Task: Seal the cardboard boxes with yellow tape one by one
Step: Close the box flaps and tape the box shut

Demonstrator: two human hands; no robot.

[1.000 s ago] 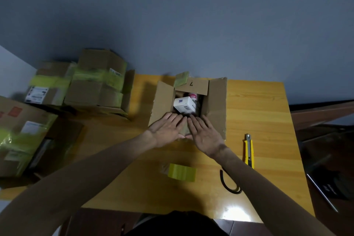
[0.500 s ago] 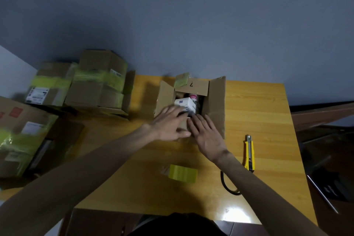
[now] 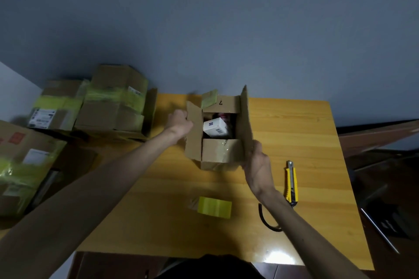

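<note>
An open cardboard box [image 3: 221, 152] stands on the wooden table [image 3: 294, 133], with a white carton [image 3: 214, 128] and other small items inside. The near and far flaps lie folded inward; a strip of yellow tape clings to the far flap. My left hand [image 3: 180, 121] grips the left flap from outside. My right hand [image 3: 257, 161] holds the tall right flap near its lower edge. A roll of yellow tape [image 3: 214, 207] lies on the table nearer to me, between my arms.
A yellow utility knife [image 3: 291, 182] lies right of my right arm, with a black cord loop [image 3: 267, 219] beside it. Several taped boxes [image 3: 113, 106] are stacked at the left, one large box [image 3: 25, 165] nearer. Dark furniture stands beyond the table's right edge.
Both hands left the near flap, which now stays folded in. The left hand went out to the left flap, the right hand to the right flap.
</note>
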